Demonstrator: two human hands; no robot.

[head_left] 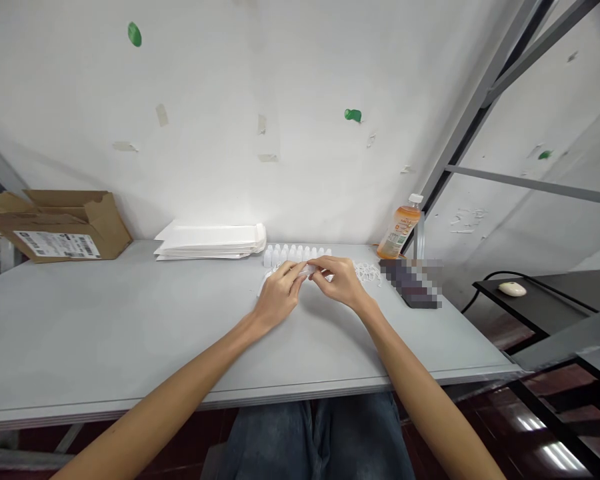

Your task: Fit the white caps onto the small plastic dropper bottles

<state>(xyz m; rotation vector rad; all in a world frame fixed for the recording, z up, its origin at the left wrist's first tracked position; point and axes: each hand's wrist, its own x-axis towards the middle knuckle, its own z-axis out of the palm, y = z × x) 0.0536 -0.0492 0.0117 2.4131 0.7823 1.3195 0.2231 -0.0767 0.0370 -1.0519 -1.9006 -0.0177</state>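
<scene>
My left hand and my right hand meet over the middle of the table, fingers closed in a pinch. Between their fingertips is a small translucent white plastic bottle, partly covered by the fingers. It resembles the small white bottles standing upright in rows just behind my hands. Small white plastic pieces lie loosely heaped to the right of my right hand, and more show beside my left fingers. Their exact kind is too small to tell.
A stack of white padded envelopes lies at the back left, beyond it an open cardboard box. At the right stand an orange drink bottle and a blurred-out dark phone-like slab. The grey table meets a white wall.
</scene>
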